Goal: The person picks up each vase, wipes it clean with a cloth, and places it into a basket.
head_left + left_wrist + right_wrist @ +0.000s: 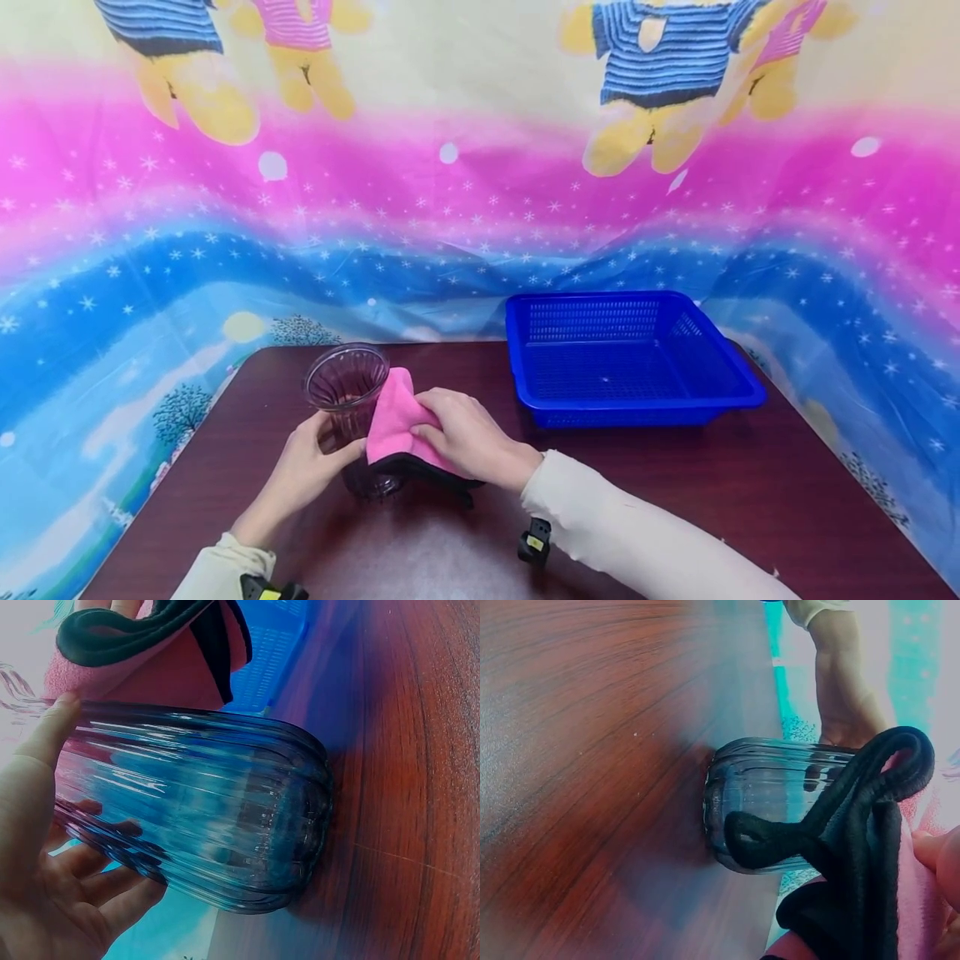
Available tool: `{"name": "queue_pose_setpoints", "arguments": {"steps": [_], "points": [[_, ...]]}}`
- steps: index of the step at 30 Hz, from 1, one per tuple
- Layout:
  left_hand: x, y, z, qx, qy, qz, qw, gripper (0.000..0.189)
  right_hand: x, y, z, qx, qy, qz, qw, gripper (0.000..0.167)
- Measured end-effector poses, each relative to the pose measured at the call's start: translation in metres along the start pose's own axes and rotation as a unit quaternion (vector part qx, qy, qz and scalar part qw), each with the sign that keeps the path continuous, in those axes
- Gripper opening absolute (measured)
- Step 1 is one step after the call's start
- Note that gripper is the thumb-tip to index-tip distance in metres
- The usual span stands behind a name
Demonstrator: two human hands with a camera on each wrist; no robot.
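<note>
A tall ribbed glass vase (352, 417) with a flared rim stands upright on the table, left of the middle. My left hand (303, 462) grips it from the left, thumb on the near side and fingers curled behind, as the left wrist view shows through the glass (195, 802). In my right hand (468, 437) is a pink cloth (401, 417) with a black edge, bunched under the fingers and thumb. The cloth lies against the vase's right side just below the rim. Folds of its dark edging (847, 825) hang in front of the vase in the right wrist view.
A blue plastic basket (637, 403) with perforated walls stands at the back right of the dark reddish wooden table (600, 517). Behind the table hangs a printed curtain (480, 192) with bears and snowflakes, reaching down around its back and sides.
</note>
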State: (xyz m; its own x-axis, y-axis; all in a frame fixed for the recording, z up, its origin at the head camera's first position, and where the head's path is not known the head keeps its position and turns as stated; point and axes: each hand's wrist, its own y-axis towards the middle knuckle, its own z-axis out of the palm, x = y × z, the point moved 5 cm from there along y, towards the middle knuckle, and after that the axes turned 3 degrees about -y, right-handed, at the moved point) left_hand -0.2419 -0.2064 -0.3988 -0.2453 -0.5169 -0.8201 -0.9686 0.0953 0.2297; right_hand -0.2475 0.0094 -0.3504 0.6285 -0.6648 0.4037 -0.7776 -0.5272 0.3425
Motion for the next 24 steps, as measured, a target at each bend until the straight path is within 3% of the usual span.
{"name": "queue_pose_setpoints", "arguments": {"steps": [12, 24], "points": [[0.0, 0.0, 0.0, -0.002, 0.002, 0.008, 1.0, 0.06, 0.0, 0.001, 0.005, 0.003, -0.01, -0.007, 0.9999, 0.01], [0.005, 0.001, 0.003, -0.008, -0.002, 0.004, 1.0, 0.06, -0.014, -0.005, 0.024, 0.028, -0.032, 0.003, 0.9991, 0.008]]}}
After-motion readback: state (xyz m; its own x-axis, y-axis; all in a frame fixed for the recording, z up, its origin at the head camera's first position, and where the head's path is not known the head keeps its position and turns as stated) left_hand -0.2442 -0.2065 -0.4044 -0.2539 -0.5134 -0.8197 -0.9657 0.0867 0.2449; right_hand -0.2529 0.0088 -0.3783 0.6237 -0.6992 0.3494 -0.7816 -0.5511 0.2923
